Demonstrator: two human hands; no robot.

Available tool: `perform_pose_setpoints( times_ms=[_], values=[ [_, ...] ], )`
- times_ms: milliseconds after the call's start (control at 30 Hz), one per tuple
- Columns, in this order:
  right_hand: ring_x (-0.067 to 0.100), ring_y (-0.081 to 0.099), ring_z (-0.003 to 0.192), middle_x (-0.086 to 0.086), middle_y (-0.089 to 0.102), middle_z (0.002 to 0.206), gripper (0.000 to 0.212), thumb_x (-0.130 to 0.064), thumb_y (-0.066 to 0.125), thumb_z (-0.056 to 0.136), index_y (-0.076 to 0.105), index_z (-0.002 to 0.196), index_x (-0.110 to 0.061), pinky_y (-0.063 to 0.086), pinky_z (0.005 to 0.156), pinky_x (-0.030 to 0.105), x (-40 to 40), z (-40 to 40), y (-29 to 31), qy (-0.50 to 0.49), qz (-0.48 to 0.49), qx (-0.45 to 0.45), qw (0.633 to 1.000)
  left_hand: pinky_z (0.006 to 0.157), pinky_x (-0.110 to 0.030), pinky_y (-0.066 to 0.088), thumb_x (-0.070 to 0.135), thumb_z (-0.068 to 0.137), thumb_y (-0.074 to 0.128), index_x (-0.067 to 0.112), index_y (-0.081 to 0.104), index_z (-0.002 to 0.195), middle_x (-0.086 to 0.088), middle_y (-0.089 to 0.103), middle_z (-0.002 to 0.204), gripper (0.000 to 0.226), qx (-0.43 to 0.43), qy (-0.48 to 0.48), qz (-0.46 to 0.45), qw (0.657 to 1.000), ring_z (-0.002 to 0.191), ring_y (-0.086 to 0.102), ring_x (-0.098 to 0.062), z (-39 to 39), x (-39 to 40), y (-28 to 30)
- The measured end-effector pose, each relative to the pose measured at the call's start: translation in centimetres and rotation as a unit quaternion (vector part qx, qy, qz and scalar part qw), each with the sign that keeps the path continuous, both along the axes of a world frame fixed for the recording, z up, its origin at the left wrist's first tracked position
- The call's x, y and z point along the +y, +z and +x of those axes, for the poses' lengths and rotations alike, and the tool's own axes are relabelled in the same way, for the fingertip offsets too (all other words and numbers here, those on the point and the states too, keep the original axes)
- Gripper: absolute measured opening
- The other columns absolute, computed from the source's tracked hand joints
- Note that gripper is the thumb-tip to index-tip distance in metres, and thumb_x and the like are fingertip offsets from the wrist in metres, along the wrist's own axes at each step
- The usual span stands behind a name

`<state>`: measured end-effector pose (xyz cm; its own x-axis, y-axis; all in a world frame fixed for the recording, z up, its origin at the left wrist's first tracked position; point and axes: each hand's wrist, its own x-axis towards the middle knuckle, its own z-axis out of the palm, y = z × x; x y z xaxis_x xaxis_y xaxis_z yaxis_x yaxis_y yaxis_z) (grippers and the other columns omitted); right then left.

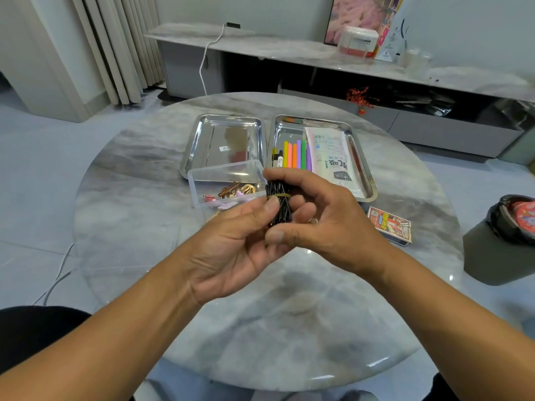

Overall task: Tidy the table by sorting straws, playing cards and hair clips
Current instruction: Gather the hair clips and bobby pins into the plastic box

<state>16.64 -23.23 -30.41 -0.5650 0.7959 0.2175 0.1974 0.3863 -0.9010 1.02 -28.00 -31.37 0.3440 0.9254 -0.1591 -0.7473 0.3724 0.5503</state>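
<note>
You are sitting at a round marble table (139, 233). Your left hand (231, 250) is pinching a black bundle of hairpins (279, 205), bound with a yellowish band, between thumb and fingers; your right hand (321, 215) is curling around the same bundle from above and below. Behind them, a clear box (202, 180) is holding gold and pink clips (234, 192). Further back the left tray (225, 140) is lying bare, and the right tray (359, 157) is holding coloured straws (295, 154) beside a white packet (330, 151) printed in Chinese characters. A card box (390, 224) is lying right of your hands. The label on the white carton (359, 41) on the far shelf is too blurred to read.
</note>
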Motion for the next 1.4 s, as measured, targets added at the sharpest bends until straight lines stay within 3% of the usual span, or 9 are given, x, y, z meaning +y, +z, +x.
perform_pose_setpoints(
  times_ms=[200, 367, 533, 633, 700, 867, 1033, 1200, 1400],
  values=[
    [0.004, 0.054, 0.124, -0.008, 0.059, 0.133, 0.070, -0.028, 0.083, 0.076, 0.054, 0.139, -0.019, 0.046, 0.101, 0.020, -0.1, 0.2, -0.2, -0.001, 0.094, -0.055, 0.994, 0.082, -0.028, 0.058, 0.007, 0.089, 0.050, 0.000, 0.059, 0.098, -0.010, 0.068, 0.088, 0.015, 0.038, 0.000, 0.020, 0.999, 0.088, 0.071, -0.017, 0.2, 0.0, -0.2],
    [0.005, 0.050, 0.131, -0.002, 0.057, 0.138, 0.062, -0.033, 0.073, 0.084, 0.052, 0.140, -0.014, 0.051, 0.097, 0.024, 0.1, 0.6, -0.2, 0.017, 0.243, -0.107, 0.964, 0.092, -0.044, 0.054, 0.014, 0.096, 0.044, 0.003, 0.059, 0.092, -0.008, 0.058, 0.079, 0.019, 0.069, -0.030, 0.022, 0.997, 0.091, 0.070, -0.027, 0.1, -0.2, 0.0],
    [0.009, 0.055, 0.121, -0.015, 0.052, 0.139, 0.094, -0.033, 0.083, 0.073, 0.030, 0.150, -0.040, 0.059, 0.081, 0.029, 0.0, 0.7, -0.1, 0.054, 0.038, -0.092, 0.994, 0.108, -0.049, 0.037, 0.022, 0.100, 0.043, 0.008, 0.064, 0.100, -0.005, 0.051, 0.079, 0.025, 0.072, -0.078, 0.003, 0.994, 0.053, 0.052, -0.014, -0.6, 0.0, -0.3],
    [0.010, 0.060, 0.110, -0.005, 0.062, 0.113, 0.083, -0.031, 0.086, 0.072, 0.044, 0.143, -0.039, 0.056, 0.090, 0.030, 0.2, 0.5, -0.5, 0.045, 0.013, -0.106, 0.993, 0.110, -0.049, 0.033, 0.024, 0.100, 0.042, 0.009, 0.065, 0.098, -0.004, 0.053, 0.079, 0.028, 0.052, -0.091, -0.006, 0.994, 0.053, 0.052, -0.014, -0.8, 0.1, -0.6],
    [0.012, 0.060, 0.114, 0.003, 0.063, 0.115, 0.077, -0.029, 0.085, 0.073, 0.048, 0.140, -0.040, 0.053, 0.096, 0.034, 0.1, 0.3, -0.4, 0.046, -0.005, -0.103, 0.994, 0.109, -0.049, 0.035, 0.025, 0.100, 0.042, 0.009, 0.067, 0.096, -0.005, 0.054, 0.079, 0.030, 0.043, -0.087, -0.003, 0.995, 0.056, 0.053, -0.015, -0.7, 0.1, -0.6],
    [0.012, 0.058, 0.118, -0.008, 0.057, 0.130, 0.094, -0.023, 0.092, 0.063, 0.044, 0.143, -0.034, 0.058, 0.088, 0.036, 0.0, -0.1, -0.6, 0.065, -0.044, -0.112, 0.991, 0.065, -0.031, 0.058, 0.019, 0.098, 0.046, 0.007, 0.059, 0.104, -0.004, 0.055, 0.072, 0.019, 0.062, -0.032, -0.020, 0.997, 0.068, 0.066, -0.019, 0.1, 0.3, -0.9],
    [0.005, 0.063, 0.105, -0.008, 0.067, 0.111, 0.074, -0.021, 0.092, 0.061, 0.059, 0.127, -0.035, 0.053, 0.094, 0.032, -0.1, -0.3, -0.5, -0.003, 0.002, -0.121, 0.993, 0.102, -0.045, 0.038, 0.019, 0.096, 0.047, 0.009, 0.058, 0.103, -0.003, 0.054, 0.077, 0.017, 0.078, -0.058, -0.023, 0.995, 0.052, 0.056, -0.013, -0.2, 0.3, -0.8],
    [0.010, 0.063, 0.104, -0.008, 0.064, 0.110, 0.080, -0.029, 0.093, 0.060, 0.056, 0.131, -0.037, 0.055, 0.092, 0.037, 0.2, -0.4, -0.5, 0.027, -0.042, -0.124, 0.991, 0.087, -0.035, 0.050, 0.020, 0.095, 0.050, 0.009, 0.058, 0.103, -0.002, 0.054, 0.080, 0.016, 0.080, -0.065, -0.018, 0.994, 0.068, 0.061, -0.014, -0.1, 0.6, -1.3],
    [0.013, 0.064, 0.101, -0.005, 0.066, 0.110, 0.067, -0.026, 0.090, 0.066, 0.060, 0.126, -0.033, 0.053, 0.093, 0.036, 0.1, -0.7, -0.7, -0.002, 0.001, -0.134, 0.991, 0.098, -0.043, 0.048, 0.018, 0.095, 0.050, 0.006, 0.058, 0.103, -0.004, 0.053, 0.079, 0.016, 0.090, -0.052, -0.010, 0.995, 0.067, 0.054, -0.014, 0.1, 0.5, -1.4]
  ],
)
